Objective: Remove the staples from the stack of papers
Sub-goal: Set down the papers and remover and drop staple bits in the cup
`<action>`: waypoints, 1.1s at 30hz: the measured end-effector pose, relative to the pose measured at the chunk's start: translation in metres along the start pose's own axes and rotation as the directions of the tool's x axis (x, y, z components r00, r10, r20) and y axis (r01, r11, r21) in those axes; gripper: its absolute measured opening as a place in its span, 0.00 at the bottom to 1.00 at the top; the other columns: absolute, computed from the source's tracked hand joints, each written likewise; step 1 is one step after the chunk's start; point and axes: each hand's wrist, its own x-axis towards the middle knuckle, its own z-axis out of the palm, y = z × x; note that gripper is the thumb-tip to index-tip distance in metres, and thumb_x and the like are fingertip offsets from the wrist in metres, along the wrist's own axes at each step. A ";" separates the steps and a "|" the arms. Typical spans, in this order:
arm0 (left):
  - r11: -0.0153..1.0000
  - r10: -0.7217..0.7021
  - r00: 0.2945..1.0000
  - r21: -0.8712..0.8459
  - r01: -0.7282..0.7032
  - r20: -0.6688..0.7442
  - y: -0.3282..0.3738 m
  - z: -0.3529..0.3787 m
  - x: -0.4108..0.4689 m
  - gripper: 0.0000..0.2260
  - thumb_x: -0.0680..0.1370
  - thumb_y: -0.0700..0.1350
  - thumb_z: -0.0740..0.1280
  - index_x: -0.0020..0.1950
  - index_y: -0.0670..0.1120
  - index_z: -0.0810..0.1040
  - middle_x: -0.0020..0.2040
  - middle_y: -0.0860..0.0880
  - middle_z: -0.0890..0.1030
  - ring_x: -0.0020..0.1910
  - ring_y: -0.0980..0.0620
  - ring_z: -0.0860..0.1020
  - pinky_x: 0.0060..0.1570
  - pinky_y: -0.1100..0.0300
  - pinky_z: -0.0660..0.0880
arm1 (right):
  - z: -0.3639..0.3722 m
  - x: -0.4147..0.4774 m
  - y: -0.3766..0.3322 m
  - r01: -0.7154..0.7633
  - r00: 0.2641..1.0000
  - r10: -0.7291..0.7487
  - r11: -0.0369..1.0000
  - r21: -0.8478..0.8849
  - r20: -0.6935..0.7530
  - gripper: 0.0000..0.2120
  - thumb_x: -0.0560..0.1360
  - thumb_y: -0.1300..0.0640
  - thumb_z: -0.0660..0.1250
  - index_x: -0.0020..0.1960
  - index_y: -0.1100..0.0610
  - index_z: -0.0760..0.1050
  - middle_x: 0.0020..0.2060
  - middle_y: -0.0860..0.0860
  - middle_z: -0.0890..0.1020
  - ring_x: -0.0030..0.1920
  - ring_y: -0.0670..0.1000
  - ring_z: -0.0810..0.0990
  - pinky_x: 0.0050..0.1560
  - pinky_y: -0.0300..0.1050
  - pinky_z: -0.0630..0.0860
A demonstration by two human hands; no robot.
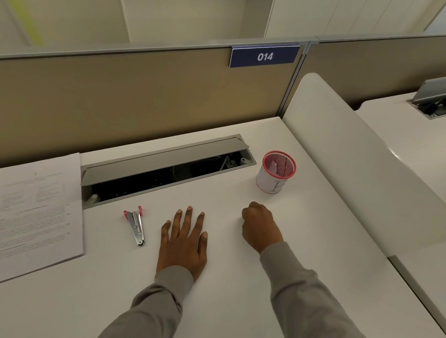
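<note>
A stack of printed white papers (29, 218) lies at the left edge of the white desk (231, 292). A metal staple remover with pink grips (136, 226) rests on the desk between the papers and my left hand. My left hand (184, 244) lies flat, palm down, fingers spread, holding nothing, just right of the remover. My right hand (261, 228) rests on the desk as a closed fist, below a pink mesh cup; whether anything small is inside it cannot be seen.
A pink mesh cup (276, 172) wrapped in white paper stands at the back right. An open cable tray (167, 167) with a grey lid runs along the back. A tan partition (114, 98) and a white side divider (353, 159) bound the desk.
</note>
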 end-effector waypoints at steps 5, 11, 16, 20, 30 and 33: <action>1.000 0.004 1.000 -0.005 -0.004 -0.002 0.000 0.000 0.000 0.26 0.83 0.58 0.43 0.81 0.56 0.55 0.82 0.50 0.55 0.81 0.47 0.52 0.77 0.47 0.46 | -0.006 0.009 0.007 -0.236 0.972 0.229 0.919 0.315 0.060 0.05 0.67 0.66 0.68 0.39 0.60 0.82 0.39 0.53 0.82 0.41 0.53 0.77 0.42 0.41 0.73; 1.000 0.002 1.000 -0.012 -0.002 -0.003 0.000 -0.001 -0.001 0.26 0.82 0.58 0.42 0.81 0.56 0.56 0.82 0.50 0.55 0.81 0.47 0.52 0.77 0.46 0.46 | -0.020 0.004 0.017 -0.398 0.898 0.423 0.665 0.632 0.120 0.04 0.66 0.64 0.73 0.38 0.57 0.84 0.34 0.49 0.85 0.38 0.48 0.82 0.40 0.35 0.75; 1.000 0.004 1.000 -0.004 -0.004 -0.004 0.000 0.000 0.000 0.26 0.83 0.58 0.43 0.81 0.56 0.56 0.82 0.50 0.56 0.81 0.47 0.52 0.77 0.46 0.47 | -0.047 0.010 0.029 -0.278 0.860 0.503 0.328 0.903 0.082 0.08 0.61 0.63 0.75 0.39 0.54 0.85 0.37 0.52 0.86 0.40 0.51 0.83 0.51 0.46 0.81; 1.000 0.000 1.000 0.004 0.000 -0.003 0.000 0.001 0.000 0.26 0.83 0.57 0.43 0.81 0.56 0.57 0.82 0.50 0.56 0.81 0.47 0.53 0.76 0.46 0.48 | -0.082 0.031 0.034 -0.102 0.807 0.581 0.312 0.945 -0.105 0.08 0.62 0.63 0.74 0.40 0.54 0.86 0.36 0.52 0.86 0.39 0.49 0.82 0.51 0.45 0.80; 1.000 0.003 1.000 0.013 -0.003 0.001 -0.001 0.003 0.001 0.26 0.83 0.58 0.44 0.81 0.56 0.57 0.82 0.50 0.56 0.81 0.47 0.53 0.76 0.46 0.47 | -0.099 0.080 0.051 -0.137 0.831 0.394 0.829 0.542 -0.393 0.08 0.72 0.66 0.68 0.46 0.59 0.85 0.43 0.54 0.86 0.42 0.50 0.82 0.47 0.27 0.73; 1.000 0.005 1.000 0.009 -0.005 -0.003 0.000 0.002 0.001 0.26 0.83 0.58 0.44 0.81 0.56 0.57 0.81 0.50 0.57 0.81 0.47 0.53 0.76 0.47 0.47 | -0.094 0.080 0.054 -0.106 0.856 0.312 0.886 0.452 -0.412 0.08 0.74 0.66 0.67 0.47 0.59 0.85 0.44 0.54 0.86 0.44 0.53 0.83 0.54 0.44 0.80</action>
